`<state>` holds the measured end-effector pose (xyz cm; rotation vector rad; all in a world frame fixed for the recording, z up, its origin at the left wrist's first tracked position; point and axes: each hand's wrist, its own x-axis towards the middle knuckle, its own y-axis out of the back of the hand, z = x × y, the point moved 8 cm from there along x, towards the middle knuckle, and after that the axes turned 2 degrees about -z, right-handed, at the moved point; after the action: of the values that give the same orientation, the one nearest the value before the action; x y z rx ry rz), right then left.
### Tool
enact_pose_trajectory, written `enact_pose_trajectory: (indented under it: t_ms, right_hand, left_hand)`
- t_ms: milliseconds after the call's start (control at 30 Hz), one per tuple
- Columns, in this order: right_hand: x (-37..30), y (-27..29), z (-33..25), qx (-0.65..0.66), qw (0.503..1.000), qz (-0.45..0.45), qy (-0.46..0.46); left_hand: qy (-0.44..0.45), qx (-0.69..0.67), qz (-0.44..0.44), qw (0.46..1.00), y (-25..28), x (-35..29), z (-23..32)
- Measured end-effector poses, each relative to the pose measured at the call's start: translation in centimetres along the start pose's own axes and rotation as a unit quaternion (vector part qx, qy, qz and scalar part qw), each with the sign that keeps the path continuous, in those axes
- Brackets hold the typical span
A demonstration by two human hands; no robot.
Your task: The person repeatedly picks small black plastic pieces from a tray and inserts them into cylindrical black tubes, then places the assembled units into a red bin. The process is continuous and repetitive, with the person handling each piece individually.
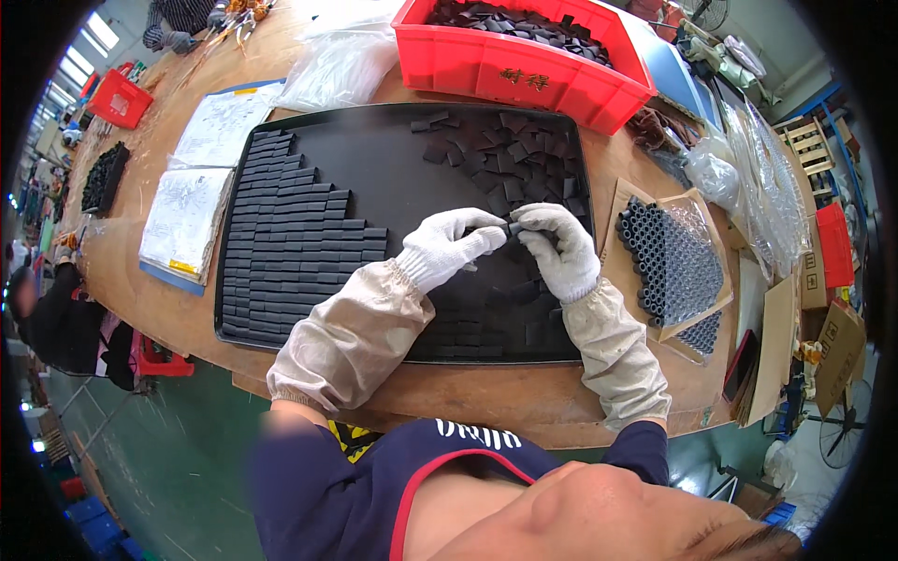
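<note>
My left hand (451, 245) and my right hand (559, 251), both in white knit gloves, meet above a large black tray (369, 150). Their fingertips pinch a small dark tube-like piece (513, 228) between them; the fingers partly cover it. Neat rows of short black pieces (299, 234) fill the tray's left side, stepping down toward the middle. At the tray's far right lies a loose heap of flat black pieces (514, 154). A few more pieces lie under and near my wrists, partly hidden by my hands and sleeves.
A red bin (524, 79) full of black pieces stands behind the tray. To the right, grey tubes (645, 248) stand packed on cardboard, partly under clear plastic. Papers in a blue folder (192, 187) lie left. A co-worker's gloved hand (178, 41) shows at the far left.
</note>
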<state>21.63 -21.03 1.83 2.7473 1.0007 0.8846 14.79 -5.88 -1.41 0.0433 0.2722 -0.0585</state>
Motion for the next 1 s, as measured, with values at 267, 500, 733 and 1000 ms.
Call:
enact_pose_trajectory:
  t_ms: [267,500,733,1000]
  right_hand:
    - [-0.3,-0.5,0.5,0.086,0.994,0.006,-0.066]
    - [0.6,-0.9,-1.1,-0.111,0.99,-0.072,0.036]
    - [0.7,3.6,-0.6,-0.236,0.963,0.127,0.041]
    - [0.8,-0.6,-0.2,-0.441,0.893,-0.08,0.043]
  left_hand:
    - [0.011,-0.044,-0.017,0.999,-0.5,0.1,-0.3]
    - [0.01,-0.06,-0.029,0.998,-0.3,0.4,-1.1]
    - [-0.026,-0.09,0.02,0.995,1.1,0.1,0.2]
    - [-0.052,-0.048,0.085,0.994,2.8,-0.4,1.6]
